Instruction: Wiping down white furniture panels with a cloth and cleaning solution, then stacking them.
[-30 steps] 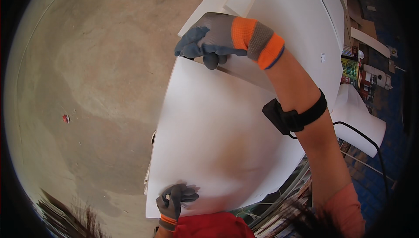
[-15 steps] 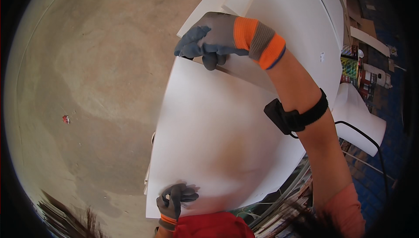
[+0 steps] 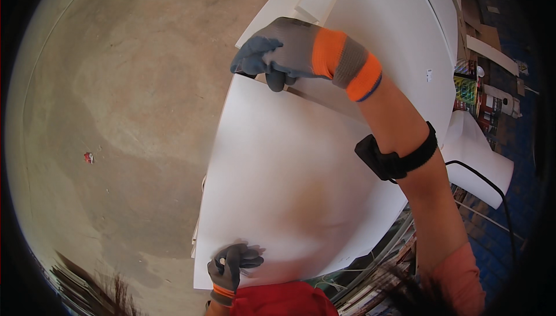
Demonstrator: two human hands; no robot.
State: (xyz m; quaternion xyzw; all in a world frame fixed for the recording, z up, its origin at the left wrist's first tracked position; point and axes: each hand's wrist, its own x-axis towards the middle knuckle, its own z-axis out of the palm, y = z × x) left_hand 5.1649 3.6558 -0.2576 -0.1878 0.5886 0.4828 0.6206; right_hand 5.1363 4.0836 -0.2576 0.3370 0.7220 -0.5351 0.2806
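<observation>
Two gloved hands, my left hand [image 3: 231, 265] and right hand [image 3: 289, 52], clamp opposite edges of the large white flat board [image 3: 289, 171], which I should keep level.

White board [image 3: 289, 171], grey gloves with orange bands [image 3: 341, 64], black armband [image 3: 397, 156], tan floor [image 3: 133, 84]
</observation>
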